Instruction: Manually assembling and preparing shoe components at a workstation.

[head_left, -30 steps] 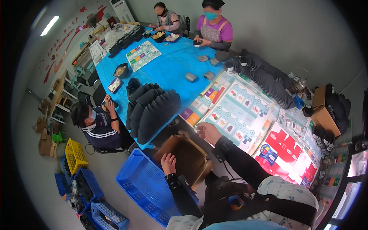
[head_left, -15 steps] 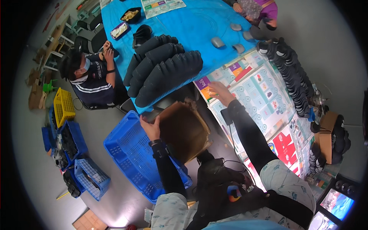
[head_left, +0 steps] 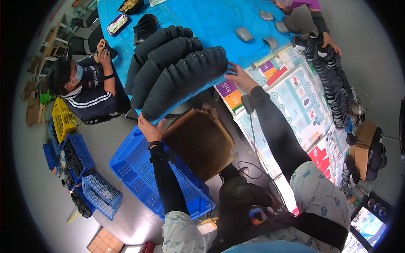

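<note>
Three long rows of nested, curved black pieces, like shoe parts, lie slanting at the near edge of the blue-covered table (head_left: 202,17). At the left end of the nearest row (head_left: 185,80), my left hand (head_left: 149,128) rests its fingertips against the last piece, fingers apart. My right hand (head_left: 241,79) is at the row's other end, fingers stretched out, at or just short of touching it. Neither hand is closed round the row. Under my left forearm stand a blue plastic crate (head_left: 135,164) and an open cardboard box (head_left: 202,143).
A seated person (head_left: 90,84) works at the left. Another person's hand (head_left: 331,42) reaches to black nested stacks (head_left: 329,80) at the far right. Loose grey curved pieces (head_left: 244,34) lie on the table. Crates (head_left: 101,196) stand on the left floor; a cable (head_left: 253,168) hangs beside the printed-sheet worktop (head_left: 291,101).
Both my hands have moved to the ends of the nearest black row, the left from above the crate and box. The other person's arm at the far right now reaches over the stacks.
</note>
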`<state>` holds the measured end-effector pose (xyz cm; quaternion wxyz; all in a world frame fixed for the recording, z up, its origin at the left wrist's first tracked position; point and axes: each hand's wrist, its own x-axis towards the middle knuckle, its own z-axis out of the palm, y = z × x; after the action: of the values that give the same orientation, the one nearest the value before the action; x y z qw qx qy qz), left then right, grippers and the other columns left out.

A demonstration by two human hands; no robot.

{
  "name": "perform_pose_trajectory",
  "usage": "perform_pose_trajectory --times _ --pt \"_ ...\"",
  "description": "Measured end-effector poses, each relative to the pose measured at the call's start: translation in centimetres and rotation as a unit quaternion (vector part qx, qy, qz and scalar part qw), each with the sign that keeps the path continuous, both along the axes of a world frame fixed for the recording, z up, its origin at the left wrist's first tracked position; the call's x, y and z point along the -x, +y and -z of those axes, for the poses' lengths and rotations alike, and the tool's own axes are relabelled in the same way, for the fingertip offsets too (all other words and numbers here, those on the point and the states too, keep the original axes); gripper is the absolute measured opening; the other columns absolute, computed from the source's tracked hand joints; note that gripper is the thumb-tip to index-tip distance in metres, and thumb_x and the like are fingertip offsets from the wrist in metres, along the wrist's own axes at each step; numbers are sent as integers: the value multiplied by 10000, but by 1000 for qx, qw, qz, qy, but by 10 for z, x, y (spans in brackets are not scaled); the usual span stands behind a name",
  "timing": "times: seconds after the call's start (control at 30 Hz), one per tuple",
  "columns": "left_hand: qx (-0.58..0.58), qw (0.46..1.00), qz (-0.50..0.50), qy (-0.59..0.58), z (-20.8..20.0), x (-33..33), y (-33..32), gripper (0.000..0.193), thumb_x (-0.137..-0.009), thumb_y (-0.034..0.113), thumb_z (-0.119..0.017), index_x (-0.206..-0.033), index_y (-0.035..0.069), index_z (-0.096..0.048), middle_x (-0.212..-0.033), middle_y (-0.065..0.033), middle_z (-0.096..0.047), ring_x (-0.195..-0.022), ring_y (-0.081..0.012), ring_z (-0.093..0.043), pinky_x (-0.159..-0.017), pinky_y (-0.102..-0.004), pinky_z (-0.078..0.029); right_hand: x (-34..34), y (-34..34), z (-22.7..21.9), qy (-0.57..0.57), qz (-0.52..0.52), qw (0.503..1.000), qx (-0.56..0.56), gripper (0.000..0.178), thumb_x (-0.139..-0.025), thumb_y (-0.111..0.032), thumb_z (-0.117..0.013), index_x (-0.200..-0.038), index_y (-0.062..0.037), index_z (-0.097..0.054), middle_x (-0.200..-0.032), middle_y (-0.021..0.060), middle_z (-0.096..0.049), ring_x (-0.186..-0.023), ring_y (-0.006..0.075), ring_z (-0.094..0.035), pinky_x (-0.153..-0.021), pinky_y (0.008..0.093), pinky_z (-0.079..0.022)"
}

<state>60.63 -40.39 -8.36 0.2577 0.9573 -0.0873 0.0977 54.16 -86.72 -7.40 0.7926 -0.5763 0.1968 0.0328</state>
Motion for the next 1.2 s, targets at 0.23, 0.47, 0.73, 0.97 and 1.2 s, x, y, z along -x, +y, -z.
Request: perform_pose_trajectory --times 0.23,0.47,0.73,0.97,1.2 --pt "-19 999 38 -14 11 -21 -7 1026 -627 180 -958 -1483 2 -421 -1445 -239 -483 -1342 -443 -453 -1131 -483 -377 -25 -26 32 -18 -70 993 -98 769 -850 20 -746 -1517 12 -363 -1351 179 -596 -1226 236 -611 -1087 337 -480" --pt "-29 998 45 -29 8 -31 1 985 -633 141 -937 -1478 22 -442 -1447 -212 -493 -1335 -426 -465 -1128 -485 -384 -45 -9 35 1 -133 988 -74 594 -850 24 -737 -1401 40 -514 -1315 167 -629 -1180 220 -638 -1071 339 -503" --pt "-27 999 29 -22 6 -30 -3 987 -626 143 -939 -1475 26 -449 -1444 -213 -495 -1330 -426 -469 -1120 -485 -391 -46 0 38 10 -89 988 -128 659 -822 82 -747 -1426 60 -483 -1374 167 -602 -1254 242 -613 -1122 357 -480" --pt "-32 998 33 -36 11 -33 -7 1022 -612 173 -945 -1480 10 -431 -1453 -215 -488 -1336 -431 -468 -1120 -491 -387 -51 -1 41 22 -96 993 -64 729 -795 17 -836 -1440 30 -496 -1375 131 -617 -1261 211 -602 -1106 352 -479" --pt "-28 999 18 -20 -41 5 -4 1051 -651 254 -952 -1503 -13 -398 -1462 -239 -487 -1352 -433 -463 -1144 -487 -365 -20 -16 24 37 -141 976 161 609 -858 -114 -811 -1391 18 -549 -1310 143 -658 -1207 224 -632 -1037 338 -503"
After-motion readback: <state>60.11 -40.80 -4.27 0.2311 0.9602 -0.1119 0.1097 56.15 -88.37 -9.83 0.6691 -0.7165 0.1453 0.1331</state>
